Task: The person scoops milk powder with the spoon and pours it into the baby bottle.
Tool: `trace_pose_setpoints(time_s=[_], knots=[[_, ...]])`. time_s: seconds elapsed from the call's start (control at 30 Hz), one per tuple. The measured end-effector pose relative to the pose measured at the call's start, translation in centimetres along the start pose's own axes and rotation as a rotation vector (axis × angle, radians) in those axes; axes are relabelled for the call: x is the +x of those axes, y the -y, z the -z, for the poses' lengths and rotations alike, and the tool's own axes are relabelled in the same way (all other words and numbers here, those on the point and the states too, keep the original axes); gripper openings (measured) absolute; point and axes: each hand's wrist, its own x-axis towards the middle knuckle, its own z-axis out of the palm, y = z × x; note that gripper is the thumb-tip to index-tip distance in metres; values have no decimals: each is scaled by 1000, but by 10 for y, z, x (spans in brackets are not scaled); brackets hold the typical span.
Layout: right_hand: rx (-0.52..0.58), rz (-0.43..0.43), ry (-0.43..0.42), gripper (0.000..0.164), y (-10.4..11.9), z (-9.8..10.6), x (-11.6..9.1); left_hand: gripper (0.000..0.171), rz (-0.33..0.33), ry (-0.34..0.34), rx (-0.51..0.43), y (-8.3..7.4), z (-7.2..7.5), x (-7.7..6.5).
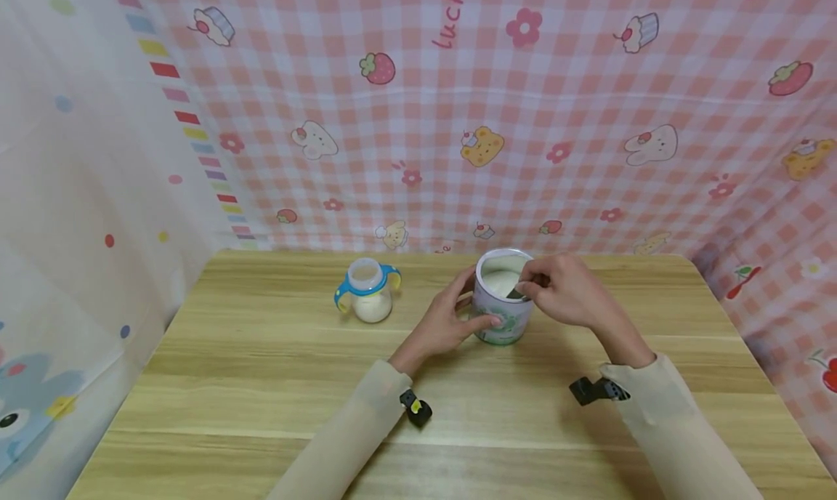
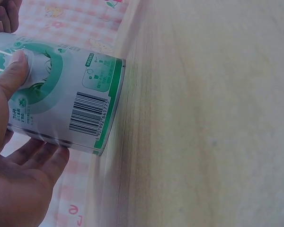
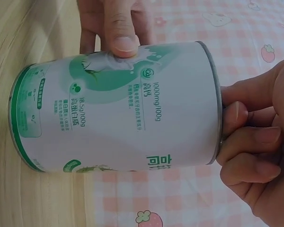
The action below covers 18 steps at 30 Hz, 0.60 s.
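An open milk powder can (image 1: 502, 324), white with green print, stands upright on the table with pale powder (image 1: 500, 282) inside. My left hand (image 1: 447, 318) holds the can's side, its thumb across the front and its fingers around the left and back. At the can's right rim my right hand (image 1: 564, 289) reaches over with curled fingers and pinches a small dark scoop (image 1: 516, 294), its lower part inside the can. The right wrist view shows the curled right fingers (image 3: 251, 151) by the rim; there the scoop is hidden.
To the left of the can stands a baby bottle (image 1: 371, 307) with blue and yellow handles, uncapped, with whitish contents. Both stand towards the back edge of the wooden table (image 1: 261, 384). A pink checked cloth (image 1: 418, 122) hangs behind the table.
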Motion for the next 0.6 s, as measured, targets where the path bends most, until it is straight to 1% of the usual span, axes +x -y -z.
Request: trace_pose_setpoints(time_s=[0.13,0.23,0.6], knots=[[22,-29,21,17,2,2,0,84,3,0,3,-1,0,0],[34,-38,21,17,2,2,0,85,7,-2,4,-1,0,-1],[127,-53,-45,18,-3,3,-2,86,1,-4,11,0,0,-1]])
